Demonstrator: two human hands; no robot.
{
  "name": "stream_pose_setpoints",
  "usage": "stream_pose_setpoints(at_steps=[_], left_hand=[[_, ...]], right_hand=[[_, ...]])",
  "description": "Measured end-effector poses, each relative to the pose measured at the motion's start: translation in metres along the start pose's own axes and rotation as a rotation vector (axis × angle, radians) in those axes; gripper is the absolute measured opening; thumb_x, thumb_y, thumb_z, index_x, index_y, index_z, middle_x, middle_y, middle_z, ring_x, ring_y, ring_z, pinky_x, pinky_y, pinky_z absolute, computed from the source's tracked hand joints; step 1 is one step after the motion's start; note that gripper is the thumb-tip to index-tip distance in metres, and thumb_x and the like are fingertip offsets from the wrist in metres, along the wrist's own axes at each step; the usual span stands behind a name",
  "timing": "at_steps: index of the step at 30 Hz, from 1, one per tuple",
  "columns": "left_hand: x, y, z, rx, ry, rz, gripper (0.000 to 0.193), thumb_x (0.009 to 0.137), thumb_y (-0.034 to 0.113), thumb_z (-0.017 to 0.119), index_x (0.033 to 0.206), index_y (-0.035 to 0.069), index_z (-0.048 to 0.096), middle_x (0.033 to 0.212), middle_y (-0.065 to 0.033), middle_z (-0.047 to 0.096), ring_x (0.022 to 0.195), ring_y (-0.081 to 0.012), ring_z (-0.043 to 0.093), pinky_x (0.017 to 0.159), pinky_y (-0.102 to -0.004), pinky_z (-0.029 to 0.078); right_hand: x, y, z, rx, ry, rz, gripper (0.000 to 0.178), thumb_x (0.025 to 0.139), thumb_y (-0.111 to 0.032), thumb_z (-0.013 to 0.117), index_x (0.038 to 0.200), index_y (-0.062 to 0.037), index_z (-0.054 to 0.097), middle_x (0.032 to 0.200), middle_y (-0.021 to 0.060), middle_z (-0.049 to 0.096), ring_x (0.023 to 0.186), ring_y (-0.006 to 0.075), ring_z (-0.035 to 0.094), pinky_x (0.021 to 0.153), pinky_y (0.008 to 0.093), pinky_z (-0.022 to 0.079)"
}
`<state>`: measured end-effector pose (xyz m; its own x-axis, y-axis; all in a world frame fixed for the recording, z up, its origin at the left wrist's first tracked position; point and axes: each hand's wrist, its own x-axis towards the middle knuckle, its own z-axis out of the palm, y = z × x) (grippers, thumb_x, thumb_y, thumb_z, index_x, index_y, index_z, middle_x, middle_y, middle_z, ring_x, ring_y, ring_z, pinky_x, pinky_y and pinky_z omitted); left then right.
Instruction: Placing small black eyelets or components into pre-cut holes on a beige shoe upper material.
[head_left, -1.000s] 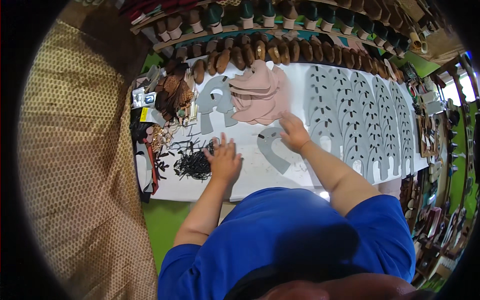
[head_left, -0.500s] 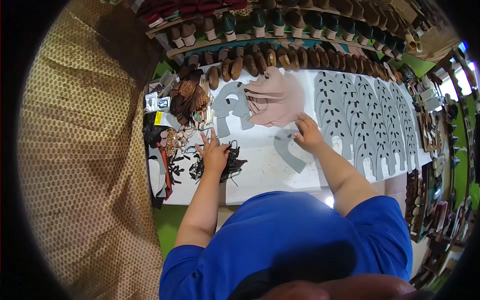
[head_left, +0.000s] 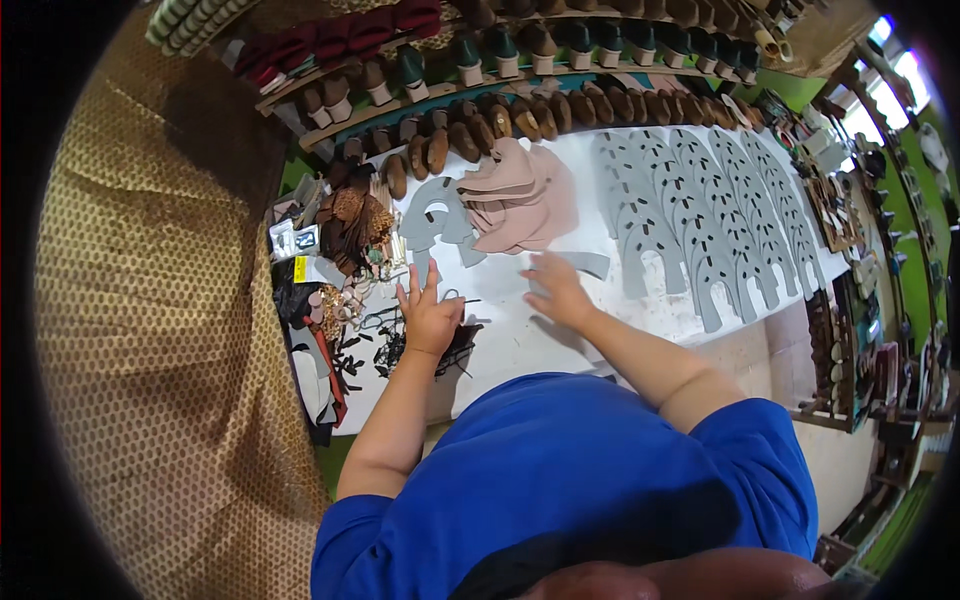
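Note:
My left hand (head_left: 432, 320) hovers over or rests on a tangled pile of thin black straps (head_left: 392, 352), its fingers spread and apparently holding nothing. I cannot tell whether it touches the straps. To the right, my right hand (head_left: 560, 292) is at a curved grey shoe-part piece (head_left: 585, 262), fingers apart and pointing left. The hand hides part of that piece, so contact is unclear. Just beyond lies a loose stack of pink curved pieces (head_left: 520, 200). Left of the stack are a few grey arch-shaped pieces (head_left: 432, 215).
Overlapping rows of grey arch-shaped pieces with dark marks (head_left: 690, 210) cover the white table's (head_left: 500, 350) right side. Brown shoe forms (head_left: 500, 120) line its back, below racks of heeled shoes (head_left: 468, 60). Trims and brown scraps (head_left: 350, 225) crowd the left. A patterned curtain (head_left: 160, 300) hangs beside it.
My right hand has moved left, and the grey piece beside it has turned and now lies closer to the pink stack. My left hand stays near the straps. The whole view has shifted and tilted.

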<state>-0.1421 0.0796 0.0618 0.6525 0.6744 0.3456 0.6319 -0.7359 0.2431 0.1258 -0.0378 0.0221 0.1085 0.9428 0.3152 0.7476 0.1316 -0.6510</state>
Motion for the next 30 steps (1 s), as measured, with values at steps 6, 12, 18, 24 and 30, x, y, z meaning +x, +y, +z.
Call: stream_pose_setpoints(at_steps=[6, 12, 18, 24, 30], left_hand=[[0.015, 0.050, 0.000, -0.241, -0.130, -0.065, 0.015, 0.078, 0.028, 0.081, 0.092, 0.024, 0.082, 0.164, -0.0150, 0.025, 0.151, -0.0468, 0.013, 0.117, -0.0648, 0.013], [0.018, 0.070, 0.027, -0.283, -0.292, -0.011, 0.030, 0.080, 0.033, 0.078, 0.109, 0.024, 0.078, 0.166, -0.0166, 0.017, 0.152, -0.0463, 0.009, 0.117, -0.0653, 0.011], [0.022, 0.083, 0.040, -0.028, -0.689, 0.042, 0.082, 0.082, 0.045, 0.074, 0.152, 0.020, 0.041, 0.168, -0.0167, 0.004, 0.152, -0.0458, 0.001, 0.115, -0.0685, 0.011], [0.026, 0.086, 0.065, 0.004, -0.724, 0.054, 0.082, 0.083, 0.047, 0.073, 0.153, 0.020, 0.039, 0.167, -0.0157, 0.007, 0.152, -0.0455, 0.002, 0.115, -0.0692, 0.010], [0.032, 0.083, 0.065, 0.044, -0.752, 0.080, 0.081, 0.084, 0.047, 0.072, 0.154, 0.022, 0.038, 0.168, -0.0141, 0.007, 0.153, -0.0437, 0.004, 0.115, -0.0690, 0.011]], right_hand=[[-0.013, -0.018, 0.018, 0.078, -0.027, 0.015, 0.040, 0.082, -0.037, 0.077, 0.121, -0.0287, 0.073, 0.135, -0.0006, 0.062, 0.140, 0.0328, 0.041, 0.112, 0.0615, 0.027], [-0.033, 0.001, 0.006, 0.125, -0.061, 0.152, 0.022, 0.085, -0.034, 0.074, 0.105, -0.0283, 0.079, 0.125, -0.0047, 0.068, 0.138, 0.0258, 0.044, 0.113, 0.0647, 0.021], [-0.023, 0.024, -0.015, -0.316, 0.197, 0.189, 0.018, 0.082, -0.026, 0.074, 0.099, -0.0268, 0.079, 0.117, -0.0068, 0.069, 0.130, 0.0237, 0.050, 0.111, 0.0734, 0.014], [-0.026, 0.043, -0.002, -0.434, 0.089, -0.087, 0.015, 0.082, -0.024, 0.073, 0.096, -0.0245, 0.078, 0.114, -0.0068, 0.067, 0.129, 0.0213, 0.050, 0.110, 0.0775, 0.012], [-0.035, 0.048, -0.002, -0.339, 0.056, -0.042, 0.015, 0.081, -0.023, 0.074, 0.095, -0.0248, 0.079, 0.115, -0.0070, 0.067, 0.131, 0.0211, 0.049, 0.112, 0.0714, 0.017]])
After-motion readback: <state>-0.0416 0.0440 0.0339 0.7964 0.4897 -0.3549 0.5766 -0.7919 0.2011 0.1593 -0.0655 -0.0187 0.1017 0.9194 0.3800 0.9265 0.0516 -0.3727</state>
